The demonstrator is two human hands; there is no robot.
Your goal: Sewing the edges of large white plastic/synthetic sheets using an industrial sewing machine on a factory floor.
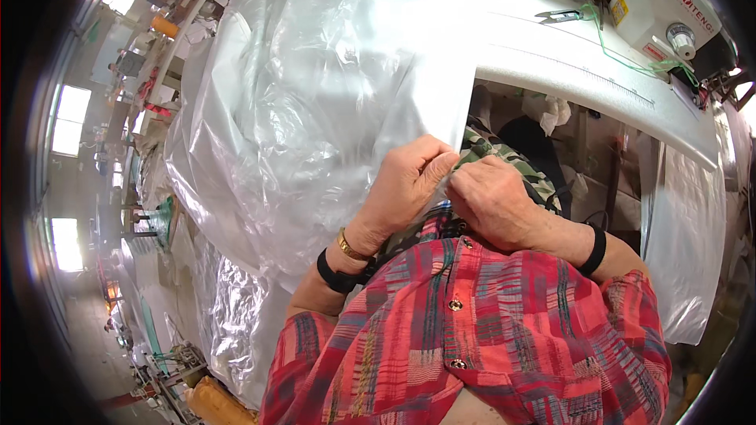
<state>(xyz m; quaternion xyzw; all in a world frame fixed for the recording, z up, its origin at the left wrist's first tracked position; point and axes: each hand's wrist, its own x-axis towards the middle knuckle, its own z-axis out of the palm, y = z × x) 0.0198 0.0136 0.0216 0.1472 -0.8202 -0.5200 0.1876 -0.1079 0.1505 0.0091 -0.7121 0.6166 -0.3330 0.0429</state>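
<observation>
Workpiece position: a large translucent white plastic sheet [315, 94] lies forward and to the left of the fingers. Its bulk spreads in loose, glossy folds on the left side; its far portion overlies a smooth white worktop [520, 35] marked with a printed measuring scale [579, 71]. The governing line is the sheet's straight right-hand edge, which runs from the worktop back toward the body and reaches the hands, its far end leaning slightly right.

Left hand [413, 177]: nearer to the sheet's bulk. Thumb and index finger are pressed together and appear to pinch the sheet at this edge.

Right hand [492, 197]: just beside the left hand, knuckles uppermost. Its fingers bend inward and the tips are hidden; whether they pinch the sheet cannot be told.

Surroundings: to the right of the edge, green camouflage-patterned trousers [508, 153] show. A second translucent plastic sheet [683, 244] hangs farther right, well apart from the right hand. The worktop carries a white sewing machine head [642, 24] with a round silver knob [681, 40]. Small metal thread snips [561, 16] lie near it, beside a loose green thread [652, 69].

Containers: none can be identified with certainty.
</observation>
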